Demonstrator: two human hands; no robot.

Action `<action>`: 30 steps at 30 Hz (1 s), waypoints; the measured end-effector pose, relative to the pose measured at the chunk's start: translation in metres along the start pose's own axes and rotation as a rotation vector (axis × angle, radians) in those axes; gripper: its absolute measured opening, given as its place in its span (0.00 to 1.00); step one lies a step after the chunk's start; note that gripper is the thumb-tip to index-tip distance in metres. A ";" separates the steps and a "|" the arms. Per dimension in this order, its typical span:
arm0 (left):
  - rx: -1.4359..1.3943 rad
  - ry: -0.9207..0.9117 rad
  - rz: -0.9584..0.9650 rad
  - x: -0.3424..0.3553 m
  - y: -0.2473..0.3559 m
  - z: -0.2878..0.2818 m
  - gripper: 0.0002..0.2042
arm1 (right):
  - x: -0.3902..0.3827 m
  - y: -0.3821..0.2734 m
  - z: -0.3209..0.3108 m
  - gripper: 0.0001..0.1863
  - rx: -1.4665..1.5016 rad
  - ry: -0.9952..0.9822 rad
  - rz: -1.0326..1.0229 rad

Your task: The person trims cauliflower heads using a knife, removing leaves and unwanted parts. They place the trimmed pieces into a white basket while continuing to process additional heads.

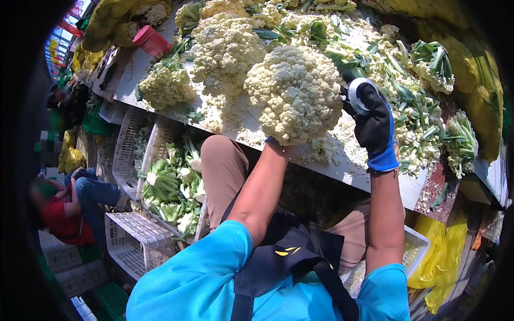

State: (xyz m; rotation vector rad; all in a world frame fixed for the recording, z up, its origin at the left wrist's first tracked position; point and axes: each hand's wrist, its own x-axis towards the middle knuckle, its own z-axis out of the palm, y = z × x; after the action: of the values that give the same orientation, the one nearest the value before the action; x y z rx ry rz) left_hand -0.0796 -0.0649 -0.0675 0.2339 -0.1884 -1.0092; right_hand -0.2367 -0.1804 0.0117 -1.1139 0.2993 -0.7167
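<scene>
1. The left hand [273,142] is mostly hidden under one cauliflower [295,95]; how far its fingers spread I cannot tell. It seems placed below so that the palm takes the weight and leaves the crown exposed.
2. The right hand [376,125], gloved in black and blue, is curled closed on one grey ring [353,97], just right of the cauliflower. That grip probably keeps the ring steady; what lies beyond it is hidden.
3. The cauliflower is over the near edge of the desk [350,175], perhaps for easy reach; whether it touches the desk I cannot tell.
4. Counted: two hands, one held cauliflower, one ring, one red can [152,41].
5. At least two more heads [225,56] lie behind and left; leaf scraps [412,93] are too many to count.
6. At least three crates [134,223] stand below, one holding leafy stems [163,184], presumably for handy access.
</scene>
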 end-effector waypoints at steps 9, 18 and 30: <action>0.047 -0.072 -0.040 0.014 -0.006 0.009 0.26 | 0.009 -0.007 0.015 0.17 -0.289 -0.006 0.076; 0.047 -0.040 0.060 0.020 -0.003 0.017 0.25 | 0.022 0.003 -0.014 0.21 -0.044 0.135 0.137; 0.026 -0.032 0.055 0.005 0.015 0.005 0.24 | -0.009 0.000 -0.005 0.24 0.135 0.018 0.193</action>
State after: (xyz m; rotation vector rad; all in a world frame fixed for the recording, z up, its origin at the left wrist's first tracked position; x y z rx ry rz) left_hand -0.0659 -0.0619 -0.0579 0.2348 -0.2362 -0.9572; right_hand -0.2463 -0.1780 0.0084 -0.9367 0.3634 -0.5668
